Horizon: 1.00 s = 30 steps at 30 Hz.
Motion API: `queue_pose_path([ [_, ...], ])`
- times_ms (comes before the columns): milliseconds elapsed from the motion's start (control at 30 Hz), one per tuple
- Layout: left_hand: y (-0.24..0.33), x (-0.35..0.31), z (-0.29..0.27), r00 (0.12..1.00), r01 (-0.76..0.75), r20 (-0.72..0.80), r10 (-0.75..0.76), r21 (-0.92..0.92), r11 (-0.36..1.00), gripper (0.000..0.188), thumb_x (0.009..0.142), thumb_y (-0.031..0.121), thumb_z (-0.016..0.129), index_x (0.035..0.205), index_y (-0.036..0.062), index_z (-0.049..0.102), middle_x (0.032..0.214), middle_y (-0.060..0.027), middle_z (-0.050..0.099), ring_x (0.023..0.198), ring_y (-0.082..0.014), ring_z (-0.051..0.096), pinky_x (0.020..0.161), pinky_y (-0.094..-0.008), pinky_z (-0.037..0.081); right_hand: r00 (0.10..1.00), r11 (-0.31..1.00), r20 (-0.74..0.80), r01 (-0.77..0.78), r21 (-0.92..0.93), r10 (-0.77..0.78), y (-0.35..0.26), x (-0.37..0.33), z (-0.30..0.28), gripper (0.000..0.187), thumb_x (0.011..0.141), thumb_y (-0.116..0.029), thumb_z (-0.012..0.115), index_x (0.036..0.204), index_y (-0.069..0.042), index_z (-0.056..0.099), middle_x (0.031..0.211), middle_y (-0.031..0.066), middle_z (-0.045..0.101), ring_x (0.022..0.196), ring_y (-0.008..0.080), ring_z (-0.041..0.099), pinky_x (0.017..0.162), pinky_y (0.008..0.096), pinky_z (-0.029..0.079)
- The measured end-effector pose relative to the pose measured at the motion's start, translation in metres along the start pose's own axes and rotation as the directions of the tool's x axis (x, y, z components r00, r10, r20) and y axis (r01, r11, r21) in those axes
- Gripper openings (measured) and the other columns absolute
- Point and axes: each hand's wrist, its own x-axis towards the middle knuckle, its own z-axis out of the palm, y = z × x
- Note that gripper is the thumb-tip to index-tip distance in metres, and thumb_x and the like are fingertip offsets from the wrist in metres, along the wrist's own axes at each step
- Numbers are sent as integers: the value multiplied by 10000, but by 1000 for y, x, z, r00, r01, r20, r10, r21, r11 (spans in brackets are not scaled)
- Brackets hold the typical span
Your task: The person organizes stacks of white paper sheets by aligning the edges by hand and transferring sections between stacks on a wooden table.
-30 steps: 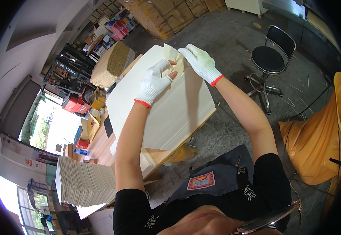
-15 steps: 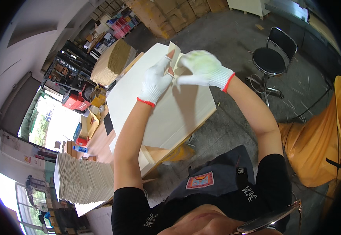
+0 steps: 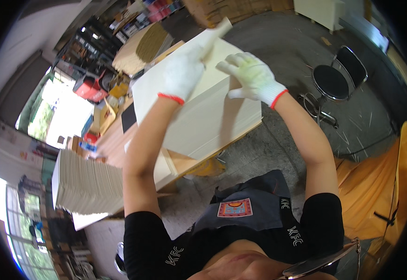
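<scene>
A large stack of white sheets lies on the table in front of me. My left hand, in a white knit glove with a red cuff, is over the far part of the stack, its fingers smeared by motion. From its closed fingers a narrow cream paper strip sticks out, slanting up toward the far right. My right hand, gloved alike with a yellowish-green patch on its back, hovers over the stack's right side. Its fingers are spread, the thumb apart, with nothing in them. A shadow falls on the sheets below it.
A second pile of pale boards stands on the near left. Behind the work lies a curved brown stack. The wooden tabletop holds small items. A black chair stands at right, orange cloth nearer me.
My left hand has swung the cream strip up and toward the far right. My right hand has drawn apart from it, fingers spread. The whole view has shifted slightly.
</scene>
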Motion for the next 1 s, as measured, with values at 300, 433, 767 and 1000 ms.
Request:
queue_pose_path([
  [300, -131, -29, -136, 661, -29, -663, -351, -490, 871, 266, 885, 156, 759, 1092, 21, 661, 976, -87, 690, 844, -160, 634, 783, -285, 510, 994, 988, 80, -58, -141, 69, -10, -2, -21, 786, 792, -531, 731, 1464, -200, 493, 1470, 101, 498, 1373, 339, 455, 1170, 443, 357],
  [433, -133, -76, -163, 466, -239, -693, -549, -697, 676, 338, 917, 16, 653, 1242, -1, 563, 1104, -168, 665, 995, -282, 690, 854, -381, 588, 991, 987, -1, 133, -94, -134, -75, 37, -11, 926, 844, -719, 596, 1508, -94, 437, 1500, 178, 473, 1419, 374, 414, 1214, 485, 280],
  [767, -162, -151, -163, 360, -434, -551, -753, -813, 388, 385, 995, 53, 513, 1371, 21, 436, 1327, -185, 551, 1152, -327, 619, 924, -474, 572, 955, 969, 220, 224, -107, -197, -238, 78, 52, 987, 788, -661, 689, 1451, 15, 413, 1461, 187, 464, 1396, 332, 406, 1191, 495, 250],
  [1000, -182, -195, -160, 216, -355, -477, -852, -851, 386, 434, 984, 144, 460, 1407, 60, 417, 1384, -175, 506, 1189, -333, 578, 974, -478, 539, 973, 974, 36, 227, 1, -227, -243, 73, 57, 1056, 783, -654, 703, 1542, -18, 335, 1548, 236, 401, 1480, 358, 330, 1227, 504, 213],
])
